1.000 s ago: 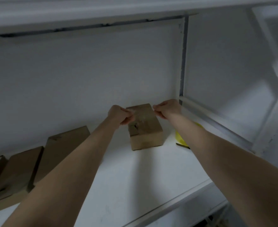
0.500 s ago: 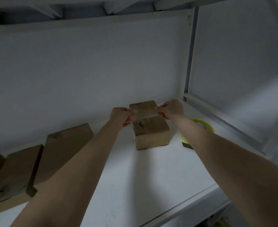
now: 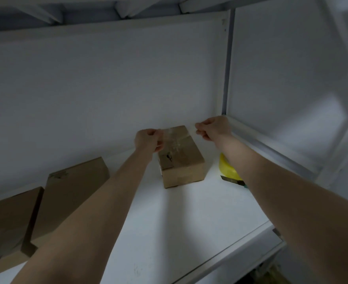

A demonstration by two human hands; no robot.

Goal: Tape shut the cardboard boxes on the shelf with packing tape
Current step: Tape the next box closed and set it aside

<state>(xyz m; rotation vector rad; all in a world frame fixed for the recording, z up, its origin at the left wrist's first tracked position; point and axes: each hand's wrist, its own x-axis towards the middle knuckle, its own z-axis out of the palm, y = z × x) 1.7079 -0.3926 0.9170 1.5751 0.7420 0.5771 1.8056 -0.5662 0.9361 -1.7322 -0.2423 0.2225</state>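
The left hand [image 3: 147, 140] and right hand [image 3: 214, 129] each pinched one end of a clear tape strip [image 3: 175, 137], held taut between them just above the box [image 3: 184, 163]. The strip looked thin, limp and sticky, so it was best held by its ends. The box looked light and stiff. The tape roll [image 3: 228, 169] lay under the right forearm.

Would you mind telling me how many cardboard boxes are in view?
3: the centre box, the tall box left of it, the far-left box; the frame edge may hide another.
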